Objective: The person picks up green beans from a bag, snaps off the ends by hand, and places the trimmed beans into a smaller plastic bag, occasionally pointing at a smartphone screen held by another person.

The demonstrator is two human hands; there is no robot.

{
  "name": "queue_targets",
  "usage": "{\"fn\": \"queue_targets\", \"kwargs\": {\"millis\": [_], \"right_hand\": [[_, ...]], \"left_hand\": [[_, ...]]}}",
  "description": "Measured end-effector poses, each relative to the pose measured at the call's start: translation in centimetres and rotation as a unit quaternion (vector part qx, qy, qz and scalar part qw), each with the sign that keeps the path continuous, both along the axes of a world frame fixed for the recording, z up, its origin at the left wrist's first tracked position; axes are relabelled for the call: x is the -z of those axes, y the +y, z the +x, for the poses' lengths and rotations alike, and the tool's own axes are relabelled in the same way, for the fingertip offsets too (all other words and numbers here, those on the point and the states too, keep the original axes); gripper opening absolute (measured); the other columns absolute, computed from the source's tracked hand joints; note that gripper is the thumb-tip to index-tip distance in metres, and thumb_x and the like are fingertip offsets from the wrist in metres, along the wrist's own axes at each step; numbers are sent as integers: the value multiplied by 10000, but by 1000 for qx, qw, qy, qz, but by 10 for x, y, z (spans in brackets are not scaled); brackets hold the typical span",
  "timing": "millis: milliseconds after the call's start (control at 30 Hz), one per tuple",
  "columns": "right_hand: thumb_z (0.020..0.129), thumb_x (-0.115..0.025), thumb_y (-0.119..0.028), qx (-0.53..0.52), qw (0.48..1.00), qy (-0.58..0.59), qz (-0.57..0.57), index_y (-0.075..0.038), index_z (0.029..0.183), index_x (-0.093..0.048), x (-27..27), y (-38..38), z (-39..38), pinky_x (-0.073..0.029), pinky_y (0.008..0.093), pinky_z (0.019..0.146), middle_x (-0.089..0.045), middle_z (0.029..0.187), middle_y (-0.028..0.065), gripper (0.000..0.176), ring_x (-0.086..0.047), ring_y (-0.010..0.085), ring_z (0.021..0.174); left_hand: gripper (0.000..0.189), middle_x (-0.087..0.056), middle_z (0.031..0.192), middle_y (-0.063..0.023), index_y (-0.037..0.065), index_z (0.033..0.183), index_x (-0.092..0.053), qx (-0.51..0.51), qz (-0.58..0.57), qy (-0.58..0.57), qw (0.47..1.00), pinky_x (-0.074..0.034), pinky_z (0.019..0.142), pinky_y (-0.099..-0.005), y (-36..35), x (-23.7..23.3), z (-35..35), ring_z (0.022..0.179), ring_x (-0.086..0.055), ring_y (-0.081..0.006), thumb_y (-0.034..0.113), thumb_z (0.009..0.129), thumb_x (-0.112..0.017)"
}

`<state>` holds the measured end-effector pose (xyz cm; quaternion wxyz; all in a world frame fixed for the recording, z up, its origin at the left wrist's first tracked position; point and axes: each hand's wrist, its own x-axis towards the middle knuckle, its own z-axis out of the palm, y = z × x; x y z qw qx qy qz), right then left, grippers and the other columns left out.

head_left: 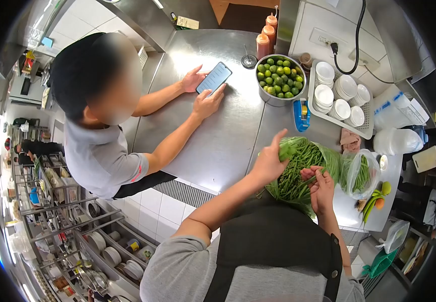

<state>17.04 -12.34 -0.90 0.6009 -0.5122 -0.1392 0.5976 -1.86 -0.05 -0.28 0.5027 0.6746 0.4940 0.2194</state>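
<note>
Reaching over the steel counter (218,146), we work in a heap of green beans (298,176) that lies in an opened plastic bag just in front of us, at the counter's right part. Our right hand (321,190) is curled, its fingertips pinched on a few of the beans at the heap's near edge. Our left hand (269,162) is loose and spread, with the index finger raised and the palm resting against the left side of the heap; it grips nothing that we can see.

Just right of the heap stands a second bag of beans (361,173), and near it lie some green chillies (371,204). A pink cloth (349,141) sits behind the bags. Farther on we see a blue tape dispenser (301,115), a metal bowl of limes (280,78) and a tray of small white dishes (341,98). To the left a co-worker leans on the counter, both hands at a phone (214,78). Sauce bottles (265,40) stand farthest back.
</note>
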Motion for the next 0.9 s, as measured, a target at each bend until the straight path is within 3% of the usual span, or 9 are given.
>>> {"fn": "queue_targets", "kwargs": {"millis": [167, 233, 300, 500, 633, 900], "right_hand": [[1081, -469, -131, -6, 1000, 3, 0, 18, 1163, -572, 3, -4, 4, -540, 416, 996, -699, 1077, 173, 198, -688, 283, 1046], [1081, -470, -129, -4, 1000, 1, 0, 18, 1165, -571, 2, -4, 5, -540, 416, 994, -699, 1078, 173, 198, -688, 283, 1046], [1080, -471, -129, -4, 1000, 1, 2, 19, 1166, -572, 0, -3, 6, -541, 417, 992, -700, 1079, 174, 199, -689, 284, 1046], [1081, -470, -129, 5, 1000, -7, 7, 15, 1163, -583, 4, -7, 11, -542, 412, 982, -708, 1074, 173, 200, -692, 276, 1039], [1085, -460, -126, 19, 1000, 1, 0, 11, 1151, -593, 1, -8, 9, -540, 405, 976, -713, 1069, 170, 202, -693, 263, 1026], [1087, -460, -136, 15, 1000, -5, -1, 16, 1162, -579, 0, -6, 11, -534, 411, 989, -709, 1076, 174, 207, -691, 269, 1042]], "left_hand": [[824, -686, 855, -283, 115, 1524, -298, -138, 133, 0, 981, -527, 735, -553, 76, 37, -22, 840, -669, -504, 23, 806, -694], [849, -697, 900, -283, 110, 1540, -259, -172, 167, 111, 964, -544, 754, -537, 117, 44, -37, 870, -678, -490, 33, 808, -681], [928, -704, 970, -285, 79, 1577, -167, -176, 136, 229, 948, -559, 791, -520, 153, 46, -51, 906, -693, -459, 39, 799, -671], [1025, -701, 1038, -281, -29, 1589, -15, -148, 156, 280, 936, -561, 853, -487, 193, 47, -70, 956, -704, -419, 29, 787, -650], [999, -685, 1111, -284, -35, 1584, -58, -146, 155, 301, 930, -544, 895, -482, 204, 57, -73, 1020, -689, -421, 25, 785, -656], [914, -681, 1098, -292, -27, 1561, -162, -152, 104, 269, 945, -528, 917, -463, 217, 61, -70, 1049, -681, -424, 8, 791, -654]]}}
